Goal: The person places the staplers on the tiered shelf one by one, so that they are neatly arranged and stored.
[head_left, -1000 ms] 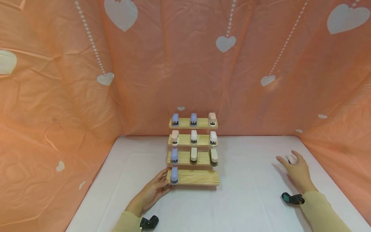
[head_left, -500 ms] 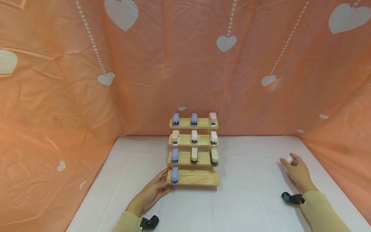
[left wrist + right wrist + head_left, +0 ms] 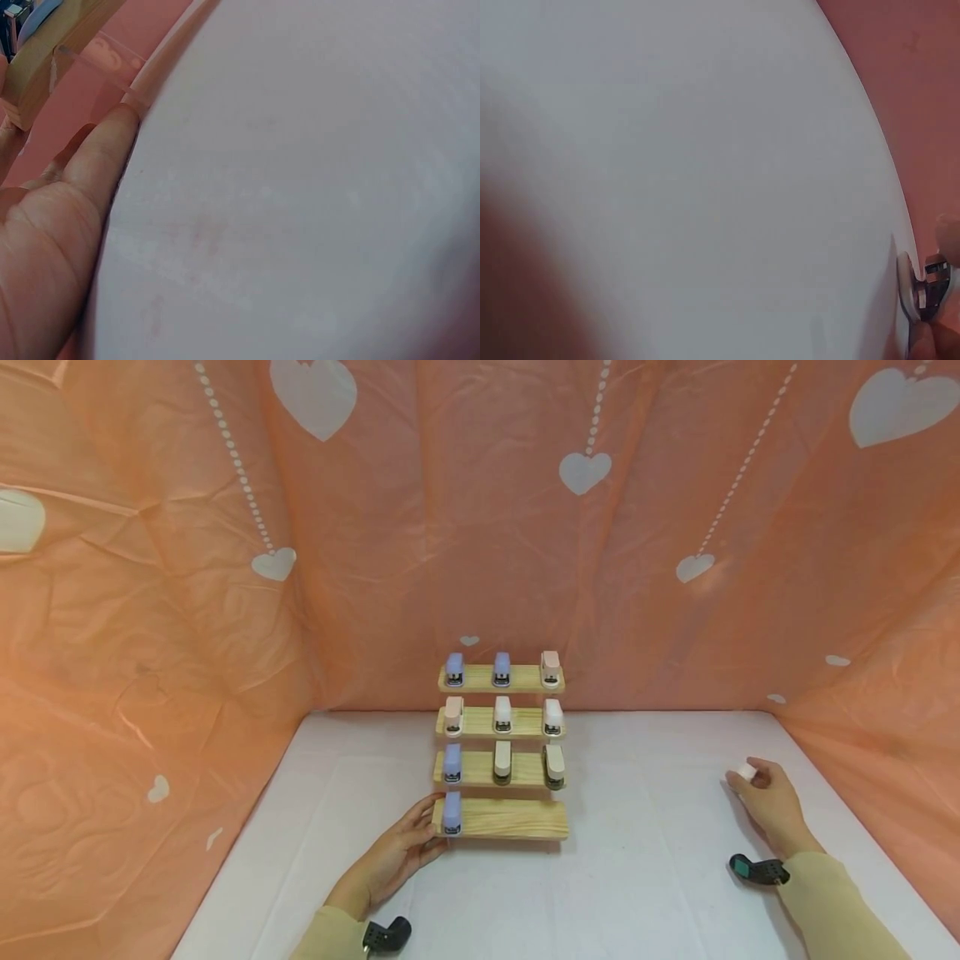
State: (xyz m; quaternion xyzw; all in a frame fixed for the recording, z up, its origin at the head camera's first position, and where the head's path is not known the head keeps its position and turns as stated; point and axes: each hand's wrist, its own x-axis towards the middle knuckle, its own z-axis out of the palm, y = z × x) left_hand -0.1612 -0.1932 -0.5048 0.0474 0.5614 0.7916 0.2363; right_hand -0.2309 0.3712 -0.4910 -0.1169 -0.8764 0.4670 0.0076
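At the right of the head view my right hand (image 3: 774, 806) pinches a small white stapler (image 3: 747, 772) between thumb and fingers, close to the tabletop. The right wrist view catches the same stapler (image 3: 922, 289) at its lower right edge, its metal end showing. My left hand (image 3: 390, 860) grips the left end of the lowest wooden shelf (image 3: 510, 820) of a four-tier stand. One lavender stapler (image 3: 452, 813) stands on that shelf, beside the fingers. In the left wrist view the left palm (image 3: 45, 255) shows, with a corner of the wooden shelf (image 3: 34, 82) above it.
Three higher shelves each carry a row of small staplers: lavender and peach on top (image 3: 477, 677), peach and white below (image 3: 477, 722), then lavender and cream (image 3: 477, 768). White cloth (image 3: 637, 827) covers the table. An orange curtain (image 3: 495, 543) with hearts encloses the back and sides.
My right hand has drawn slightly back and to the right, and the white stapler has turned in its fingers, with its dark front out of sight now. The left hand stays on the shelf.
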